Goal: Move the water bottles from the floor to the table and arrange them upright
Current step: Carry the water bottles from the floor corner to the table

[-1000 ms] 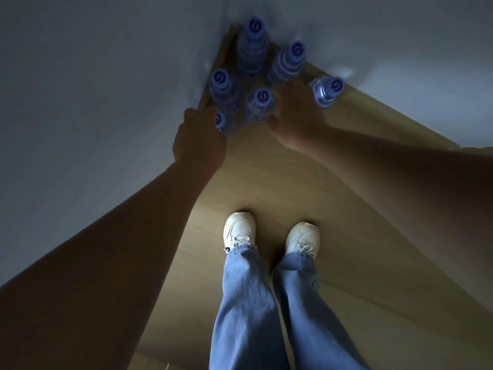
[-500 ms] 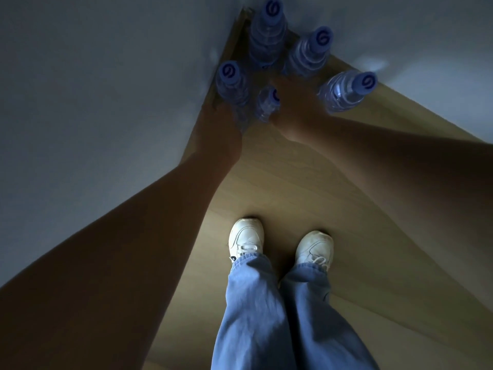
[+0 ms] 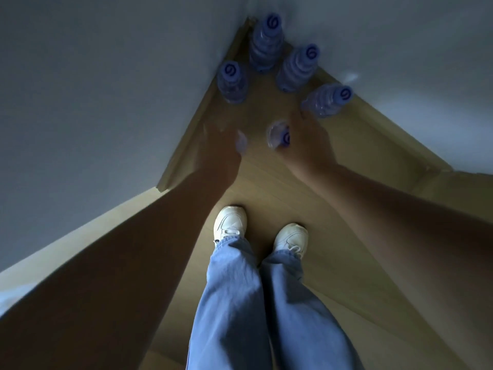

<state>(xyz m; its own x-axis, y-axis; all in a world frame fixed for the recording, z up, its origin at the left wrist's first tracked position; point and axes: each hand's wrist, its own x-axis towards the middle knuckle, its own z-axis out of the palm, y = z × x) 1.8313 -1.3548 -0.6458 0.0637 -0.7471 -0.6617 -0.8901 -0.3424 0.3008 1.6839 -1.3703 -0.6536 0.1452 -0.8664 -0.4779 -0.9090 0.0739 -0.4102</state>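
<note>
Several clear water bottles with blue caps stand upright in a floor corner: one at the left wall (image 3: pixel 231 81), one deepest in the corner (image 3: pixel 266 44), one beside it (image 3: pixel 297 68) and one leaning toward the right wall (image 3: pixel 326 101). My right hand (image 3: pixel 309 141) grips a bottle (image 3: pixel 278 136) lifted off the floor, its cap showing beside my fingers. My left hand (image 3: pixel 218 145) holds another bottle (image 3: pixel 241 142), of which only a blurred sliver shows. No table is in view.
Two grey-white walls (image 3: pixel 106 89) meet at the corner and close in the wooden floor (image 3: pixel 266 182). My white shoes (image 3: pixel 230 222) and blue jeans stand just behind the bottles. The scene is dim and blurred by motion.
Both hands have pulled back from the cluster toward me, each lifting a bottle away. The remaining bottles stay in the corner.
</note>
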